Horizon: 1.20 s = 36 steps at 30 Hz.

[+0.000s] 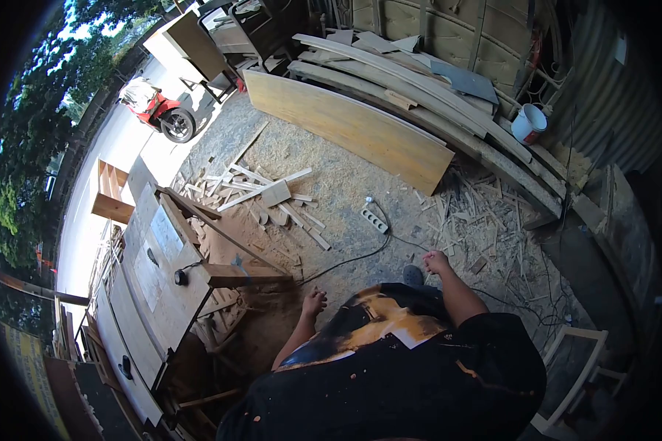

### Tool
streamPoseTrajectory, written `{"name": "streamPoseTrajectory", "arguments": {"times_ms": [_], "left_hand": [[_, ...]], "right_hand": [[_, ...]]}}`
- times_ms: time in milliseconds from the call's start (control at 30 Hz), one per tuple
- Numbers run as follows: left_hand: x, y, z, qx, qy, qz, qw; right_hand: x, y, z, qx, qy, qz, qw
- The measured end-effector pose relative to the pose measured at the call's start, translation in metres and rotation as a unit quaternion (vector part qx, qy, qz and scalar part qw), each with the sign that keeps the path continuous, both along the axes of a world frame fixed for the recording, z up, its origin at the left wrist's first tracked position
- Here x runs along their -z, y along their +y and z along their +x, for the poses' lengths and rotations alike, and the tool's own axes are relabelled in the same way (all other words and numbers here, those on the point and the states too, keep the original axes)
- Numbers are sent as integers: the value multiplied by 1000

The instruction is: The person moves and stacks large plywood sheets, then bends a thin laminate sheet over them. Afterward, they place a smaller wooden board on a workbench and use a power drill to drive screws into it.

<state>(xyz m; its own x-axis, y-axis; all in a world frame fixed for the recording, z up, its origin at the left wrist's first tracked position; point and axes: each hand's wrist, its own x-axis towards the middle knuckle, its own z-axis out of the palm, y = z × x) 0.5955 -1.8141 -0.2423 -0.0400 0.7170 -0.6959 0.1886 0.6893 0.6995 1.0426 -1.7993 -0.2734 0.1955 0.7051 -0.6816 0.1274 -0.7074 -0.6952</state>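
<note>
My left hand (314,303) hangs in front of my body on the left, its fingers curled in and no object visible in them. Near the corner of the wooden workbench (235,275) it is the closest thing, apart from it. On the other side, my right hand (436,262) is held out above the floor, fingers bent together, with nothing seen in them. A black cable (410,242) passes behind that hand in the view; contact cannot be made out. It leads to a white power strip (374,220) on the floor.
Wood offcuts (276,192) and sawdust cover the floor ahead. A large wooden panel (346,128) leans on stacked boards (419,95), with a white bucket (528,123) on the right. Shavings (485,228) and a wooden frame (577,375) lie right. A red motorcycle (158,112) stands outside.
</note>
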Motion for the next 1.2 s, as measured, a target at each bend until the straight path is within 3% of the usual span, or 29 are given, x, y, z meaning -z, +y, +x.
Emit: {"name": "streamPoseTrajectory", "arguments": {"times_ms": [100, 233, 333, 367, 467, 533, 567, 600, 633, 667, 767, 1033, 1067, 1167, 1200], "left_hand": [[-18, 12, 8, -8, 18, -12, 1000], [-54, 55, 32, -3, -8, 77, 997], [-133, 114, 62, 7, -58, 231, 971], [-188, 126, 80, 11, -92, 285, 954], [-346, 133, 123, 153, -117, 516, 835], [-453, 101, 150, 315, -80, 648, 689], [-494, 79, 161, 382, -127, 657, 637], [-520, 67, 174, 435, -201, 687, 547], [-534, 39, 197, 358, -362, 654, 559], [-528, 28, 200, 350, -363, 657, 561], [-510, -1, 214, 332, -435, 654, 523], [-507, -18, 238, 389, -585, 619, 351], [-513, -20, 233, 386, -596, 606, 358], [-546, -6, 198, 335, -368, 697, 517], [-553, -8, 193, 316, -277, 741, 524]], "right_hand": [[-2, 0, -1, 12, 17, -10, 1000], [-8, 10, -3, 2, 13, 1, 1000], [-14, 16, -2, 3, 22, 2, 1000], [-15, 17, -1, 2, 27, 7, 1000], [-14, 22, -2, -11, 24, 0, 1000], [-14, 26, -2, -22, 36, 1, 999], [1, 31, 2, -33, 29, -1, 999], [30, 36, 7, -77, -42, 61, 994], [45, 35, 11, -119, -108, 121, 979], [34, 35, 12, -125, -113, 118, 978], [-24, 32, 2, -15, 38, 35, 999], [-22, 25, 15, 24, 22, -11, 999], [-17, 17, 15, 14, 17, -3, 1000], [-14, 10, 23, 25, 8, 7, 1000], [-11, 13, 22, 22, 20, 11, 999]]}}
